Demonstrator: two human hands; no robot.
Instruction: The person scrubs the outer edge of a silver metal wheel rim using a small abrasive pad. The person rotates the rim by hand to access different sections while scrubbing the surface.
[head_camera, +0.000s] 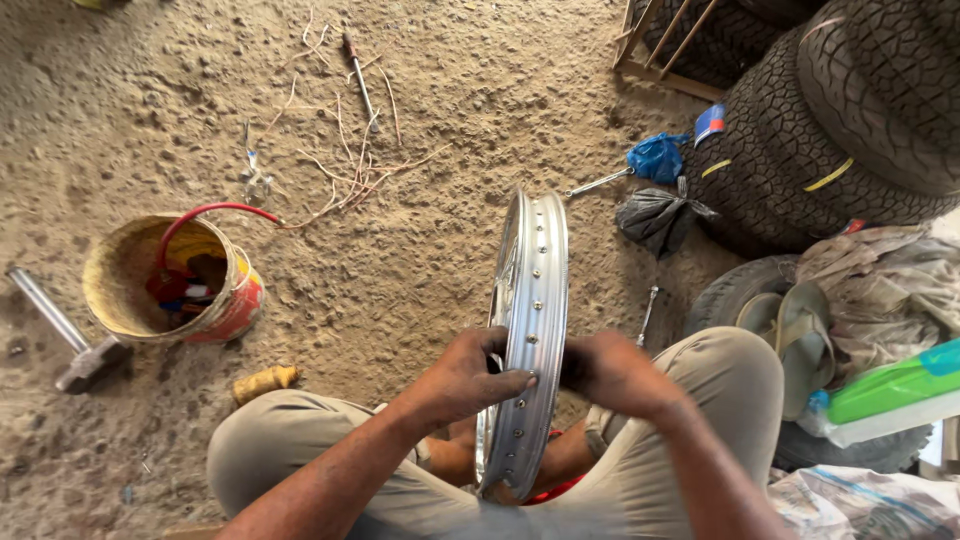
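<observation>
Head view, left to right: a bucket (170, 280) sits at mid-left on the sandy floor, then the left hand (462, 380) and right hand (610, 372) clamp their fingers on a bare silver wheel rim (530, 330) standing upright at lower centre between the knees. It looks like rim inspection; turning it on calls for a steady two-sided grip. Tyres (840, 110) are stacked at upper right.

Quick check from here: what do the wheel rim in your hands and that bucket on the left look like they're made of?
Wheel rim: looks like bright metal, chromed or polished, going by its mirror-like shine and the punched row of spoke holes. Both the left hand and the right hand grip it upright. Bucket: probably a painted metal can, red outside and dust-coated at the rim; plastic can't be ruled out.
</observation>
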